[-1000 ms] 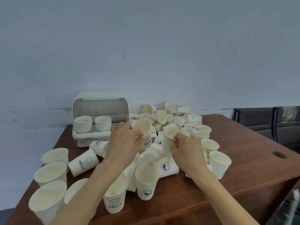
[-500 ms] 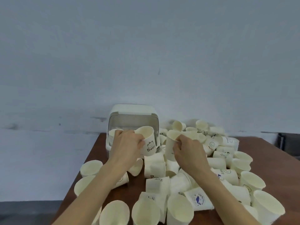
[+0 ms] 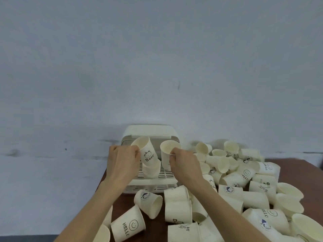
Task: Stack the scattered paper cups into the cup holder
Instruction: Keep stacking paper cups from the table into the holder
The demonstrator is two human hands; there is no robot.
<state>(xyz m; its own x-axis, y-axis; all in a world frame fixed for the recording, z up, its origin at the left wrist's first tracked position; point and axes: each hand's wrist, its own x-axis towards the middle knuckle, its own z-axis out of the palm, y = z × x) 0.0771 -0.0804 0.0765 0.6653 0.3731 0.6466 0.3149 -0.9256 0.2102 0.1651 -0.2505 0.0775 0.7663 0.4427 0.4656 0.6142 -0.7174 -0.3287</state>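
Both hands are over the cup holder [image 3: 148, 185], the white slatted box standing at the far left of the table [image 3: 157, 222] against the wall. The left hand [image 3: 122, 161] grips the rim of the Bear cup [image 3: 146, 152], fingers curled round it, and the cup sits tilted with its base in the mouth of the stack [image 3: 151, 170] already standing in the holder. The right hand [image 3: 185, 163] pinches the rim of a plain cup [image 3: 167, 154], held upright just right of that stack; whether its base touches the slats I cannot tell.

To do this well, I'd say straighten the Bear cup so it lines up with the stack before pressing, or the thin rim may buckle or the stack lean. Press lightly: paper cups wedge tight. The plain cup could go on top afterwards, or start its own column beside it.

Plenty of loose cups [image 3: 244, 180] lie heaped to the right and near, so the job looks far from done.
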